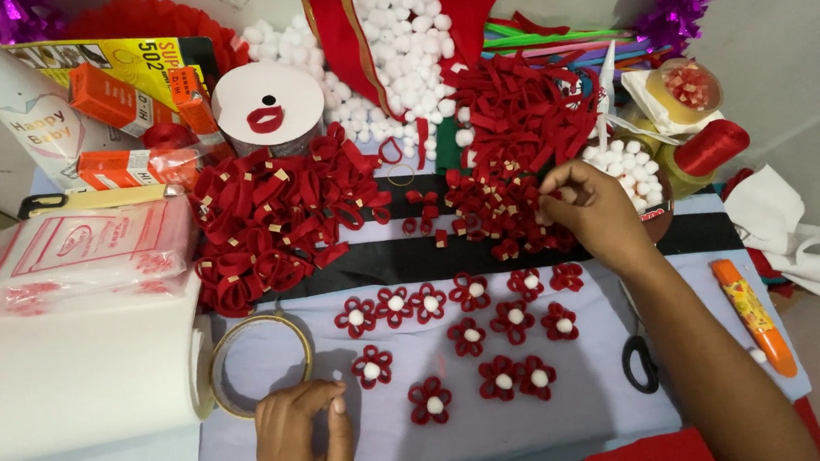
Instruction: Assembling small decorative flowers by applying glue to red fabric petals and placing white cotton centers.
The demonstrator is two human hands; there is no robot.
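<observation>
I'm reaching my right hand (589,211), fingers pinching, into the red loop pile (511,208) above the finished flowers (467,338); left hand (299,434) pinching something tiny; many loops remaining.

red flowers (467,336) with white centres, lilac cloth (542,425), orange glue stick (754,316)

Soft matt red felt flowers (466,328) w/ fluffy white pom-pom middles, shiny plastic bag (80,252) at 9 o'clock, glossy red ribbon spool (711,146) at 2, smooth tape ring (260,364), matt lilac cloth (590,411)
</observation>
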